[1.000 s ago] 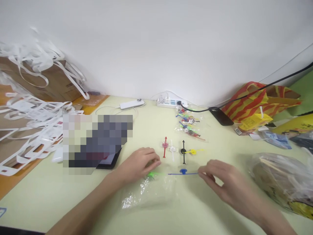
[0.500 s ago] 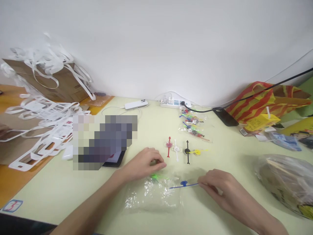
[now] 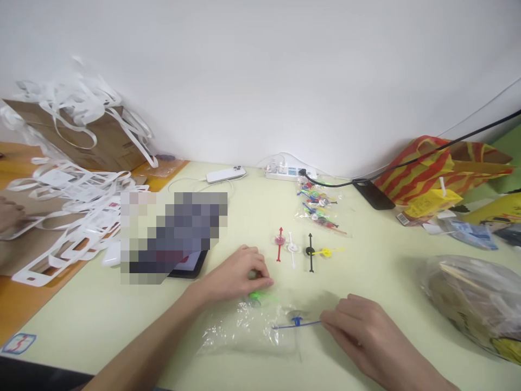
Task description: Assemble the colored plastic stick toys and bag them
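Between its thumb and fingers my right hand [image 3: 366, 331] pinches one end of a blue plastic spinner arrow [image 3: 298, 322], held level over the right part of a clear plastic bag [image 3: 244, 331]. My left hand [image 3: 242, 273] rests at the bag's upper edge with fingers curled and thumb pressed in; what they grip, if anything, is hidden. A green spinner arrow [image 3: 256, 296] shows just below that hand, at the bag. Beyond the hands lie a red spinner arrow [image 3: 279, 240], a white one [image 3: 292, 248], a black one [image 3: 311, 252] and a yellow one [image 3: 326, 252].
Bagged spinner arrows [image 3: 319, 203] lie before a power strip [image 3: 288, 171]. A phone [image 3: 226, 174], a dark tablet [image 3: 195, 266] and white straps [image 3: 77, 212] are leftward, with another person's hand [image 3: 10, 214]. A dark phone [image 3: 373, 194], yellow drink carton [image 3: 433, 203] and filled plastic bag [image 3: 468, 304] are rightward.
My right hand has moved left and slightly toward me with the blue spinner arrow, further over the clear bag. My left hand is nearly still. Another person's hand shows more at the left.
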### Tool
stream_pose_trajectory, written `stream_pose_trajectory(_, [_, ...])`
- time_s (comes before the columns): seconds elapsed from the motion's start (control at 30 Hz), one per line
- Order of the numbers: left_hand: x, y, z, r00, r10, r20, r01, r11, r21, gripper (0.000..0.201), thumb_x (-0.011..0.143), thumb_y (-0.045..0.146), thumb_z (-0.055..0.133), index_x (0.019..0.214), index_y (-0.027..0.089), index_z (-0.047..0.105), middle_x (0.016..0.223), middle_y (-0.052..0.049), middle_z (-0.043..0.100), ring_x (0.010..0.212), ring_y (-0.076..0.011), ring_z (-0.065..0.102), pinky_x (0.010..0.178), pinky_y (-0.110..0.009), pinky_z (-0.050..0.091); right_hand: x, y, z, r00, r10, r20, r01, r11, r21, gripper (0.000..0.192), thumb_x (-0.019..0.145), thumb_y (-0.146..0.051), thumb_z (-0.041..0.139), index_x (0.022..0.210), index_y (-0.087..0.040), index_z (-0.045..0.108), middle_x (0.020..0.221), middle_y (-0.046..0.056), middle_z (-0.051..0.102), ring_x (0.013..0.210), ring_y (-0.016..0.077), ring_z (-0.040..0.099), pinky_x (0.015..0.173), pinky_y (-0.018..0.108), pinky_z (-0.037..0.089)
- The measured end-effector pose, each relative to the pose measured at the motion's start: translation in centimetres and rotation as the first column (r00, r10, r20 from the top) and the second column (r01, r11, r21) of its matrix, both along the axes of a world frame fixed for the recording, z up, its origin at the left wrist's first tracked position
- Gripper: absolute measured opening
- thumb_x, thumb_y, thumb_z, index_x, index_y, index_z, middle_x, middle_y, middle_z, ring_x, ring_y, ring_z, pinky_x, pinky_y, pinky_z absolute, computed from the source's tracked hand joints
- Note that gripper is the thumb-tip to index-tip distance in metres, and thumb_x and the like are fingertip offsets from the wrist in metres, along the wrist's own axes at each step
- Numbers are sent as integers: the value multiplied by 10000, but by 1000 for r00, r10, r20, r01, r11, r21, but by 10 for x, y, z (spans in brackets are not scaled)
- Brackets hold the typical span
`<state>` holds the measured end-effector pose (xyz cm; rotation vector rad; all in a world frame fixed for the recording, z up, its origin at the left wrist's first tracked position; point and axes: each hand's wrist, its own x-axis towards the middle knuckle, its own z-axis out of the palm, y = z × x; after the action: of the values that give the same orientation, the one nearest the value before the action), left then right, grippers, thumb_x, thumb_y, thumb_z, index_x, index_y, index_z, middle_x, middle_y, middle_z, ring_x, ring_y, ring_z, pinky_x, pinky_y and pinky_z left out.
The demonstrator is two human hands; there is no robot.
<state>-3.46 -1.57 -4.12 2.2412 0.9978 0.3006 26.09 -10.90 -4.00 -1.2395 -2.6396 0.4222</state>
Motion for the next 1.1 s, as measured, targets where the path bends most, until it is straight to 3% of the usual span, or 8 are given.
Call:
stream_pose_trajectory(0.23, [0, -2, -2, 999, -24, 40, 24, 1000, 2, 282, 944, 412, 604, 754, 218, 680, 778, 0, 673, 865, -195, 579, 925, -374, 373, -29, -7, -9, 990, 51, -135, -60, 996, -68, 291, 1022, -204, 442, 826, -232, 654, 690, 10, 630, 642, 172, 550, 629, 300, 387])
stream_pose_trajectory(0.53, [3, -5, -1, 1000, -11, 23, 10, 1000, 11, 305, 952, 416, 587, 738, 212, 666, 768, -4, 668, 852, -197, 566, 937, -387, 371, -73, -10, -28, 968, 39, -250, -97, 969, -226, 360, 947, -100, 484, 600, -197, 483, 540, -61, 502, 525, 110, 389, 666, 263, 362])
stream_pose_trajectory(0.73, [2, -4, -2, 999, -2, 38, 2, 1000, 16, 265, 947, 389, 603, 762, 213, 672, 778, 0, 672, 856, -193, 578, 948, -379, 372, -67, -8, -7, 949, 57, -310, -172, 919, -356, 266, 931, -178, 601, 668, -219, 584, 663, -58, 635, 671, 126, 533, 748, 237, 425])
stream_pose_trajectory(0.87, [1, -4, -1, 999, 14, 45, -15, 1000, 21, 235, 954, 353, 600, 772, 213, 650, 793, 12, 665, 846, -180, 600, 933, -356, 387, -41, 7, 20, 968, -62, -242, -52, 898, -437, 297, 991, -236, 535, 737, -259, 685, 642, -53, 638, 617, 138, 545, 691, 259, 441])
stream_pose_trajectory(0.93, [2, -5, 0, 999, 14, 40, -15, 999, 45, 234, 969, 353, 579, 797, 213, 650, 797, 10, 662, 821, -174, 605, 898, -344, 403, -34, 25, 29, 948, -186, -257, 85, 930, -359, 228, 1005, -314, 538, 889, -286, 732, 779, -28, 700, 725, 164, 598, 724, 283, 450])
stream_pose_trajectory(1.0, [3, -6, 1, 999, 4, 38, -7, 997, 77, 236, 985, 355, 557, 825, 214, 656, 796, 9, 664, 791, -168, 605, 864, -332, 415, -36, 49, 31, 921, -276, -275, 232, 956, -181, 164, 985, -352, 584, 1026, -280, 726, 873, 6, 712, 850, 198, 612, 803, 323, 442])
stream_pose_trajectory(1.03, [3, -6, 2, 999, 0, 43, -4, 996, 94, 235, 991, 351, 547, 835, 215, 658, 799, 8, 668, 786, -166, 607, 854, -326, 420, -40, 62, 30, 923, -289, -254, 278, 957, -82, 170, 988, -340, 582, 1063, -273, 719, 892, 23, 707, 892, 214, 603, 857, 355, 422])
stream_pose_trajectory(1.1, [4, -6, 1, 998, 5, 59, -13, 990, 141, 227, 1002, 326, 529, 854, 215, 661, 823, 0, 680, 807, -168, 615, 844, -317, 430, -52, 89, 26, 958, -238, -159, 252, 965, 78, 177, 972, -343, 608, 1082, -250, 712, 976, 64, 701, 981, 251, 573, 917, 406, 369])
